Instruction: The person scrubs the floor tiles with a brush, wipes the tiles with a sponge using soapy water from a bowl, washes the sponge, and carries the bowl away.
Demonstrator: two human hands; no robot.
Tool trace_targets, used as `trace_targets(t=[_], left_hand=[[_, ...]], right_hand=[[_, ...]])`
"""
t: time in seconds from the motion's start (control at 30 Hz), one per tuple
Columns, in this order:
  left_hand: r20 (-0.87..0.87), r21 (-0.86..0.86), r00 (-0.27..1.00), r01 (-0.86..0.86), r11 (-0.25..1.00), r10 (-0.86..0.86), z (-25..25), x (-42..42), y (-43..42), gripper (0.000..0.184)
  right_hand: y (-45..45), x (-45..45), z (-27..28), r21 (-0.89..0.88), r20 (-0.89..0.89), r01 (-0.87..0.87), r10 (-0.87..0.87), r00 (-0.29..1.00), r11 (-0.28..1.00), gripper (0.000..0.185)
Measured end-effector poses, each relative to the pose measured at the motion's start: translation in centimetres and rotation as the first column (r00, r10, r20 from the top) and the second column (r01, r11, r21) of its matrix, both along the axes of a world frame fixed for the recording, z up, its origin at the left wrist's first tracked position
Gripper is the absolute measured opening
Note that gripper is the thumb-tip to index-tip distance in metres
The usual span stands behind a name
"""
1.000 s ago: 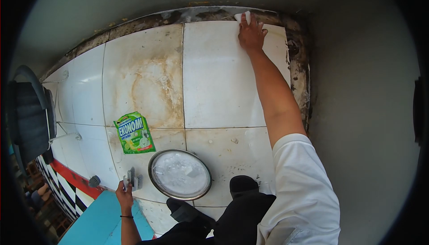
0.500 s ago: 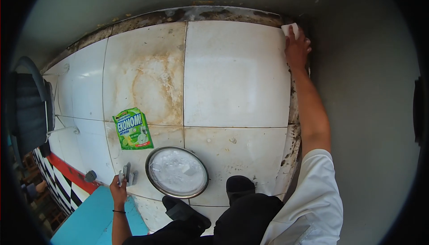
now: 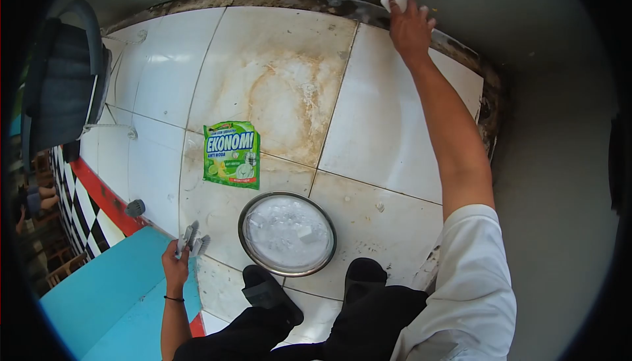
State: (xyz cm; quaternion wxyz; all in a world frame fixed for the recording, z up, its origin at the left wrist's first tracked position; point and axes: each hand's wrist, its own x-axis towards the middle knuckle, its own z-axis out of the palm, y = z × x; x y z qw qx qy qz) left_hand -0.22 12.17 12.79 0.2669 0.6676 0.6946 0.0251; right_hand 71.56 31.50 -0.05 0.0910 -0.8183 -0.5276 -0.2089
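My right hand (image 3: 411,30) is stretched to the far edge of the tiled floor, its fingers closed on a white sponge (image 3: 395,1) by the dirty border strip below the wall. Low on the left, my left hand (image 3: 175,259) grips a grey-white tool (image 3: 187,237), whose exact shape is hard to make out. Just right of it lies a grey brush (image 3: 201,245). A round metal-rimmed basin (image 3: 287,234) of foamy water holds a white block (image 3: 307,234). Behind the basin, the green Ekonomi packet (image 3: 232,155) lies flat on the tiles.
A dark container (image 3: 62,84) with a curved handle and cords stands at the left. A small grey round object (image 3: 135,208) sits near the red edge (image 3: 99,188). Turquoise surface (image 3: 108,288) lies lower left. A person's legs (image 3: 45,196) show at the far left. Brown stains mark one tile (image 3: 276,91).
My right hand has moved with the sponge from the right corner back leftward along the far border. The view has turned, shifting the packet and basin rightward. My left hand still holds its tool.
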Motion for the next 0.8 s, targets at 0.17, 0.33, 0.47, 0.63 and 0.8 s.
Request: trace_targets(t=[0.17,0.33,0.47,0.63,0.8], left_hand=[[0.002,0.05,0.997,0.074,0.996,-0.074,1.2,-1.3,-1.5,0.023],[0.071,0.177,0.993,0.082,0.981,-0.096,1.6,-0.7,-1.4,0.021],[0.242,0.115,0.966,-0.124,0.986,0.093,-0.6,0.3,-0.1,0.02],[0.555,-0.14,0.792,-0.212,0.967,0.253,-4.9,0.4,2.1,0.029],[0.564,-0.34,0.728,-0.226,0.913,0.39,-7.2,1.8,1.9,0.03]], right_hand=[[-2.0,-2.8,6.8,0.143,-0.963,-0.007,0.141,0.232,0.99,0.04],[-7.4,-10.8,14.2,0.106,-0.727,-0.328,-0.153,-0.67,0.939,0.049],[-12.3,-19.3,16.2,0.009,-0.77,-0.578,-0.363,-0.525,0.816,0.055],[-19.9,-29.5,11.1,-0.171,-0.842,-0.721,-0.48,-0.247,0.672,0.056],[-26.2,-36.5,5.0,-0.46,-0.547,-0.814,0.609,0.574,0.354,0.061]])
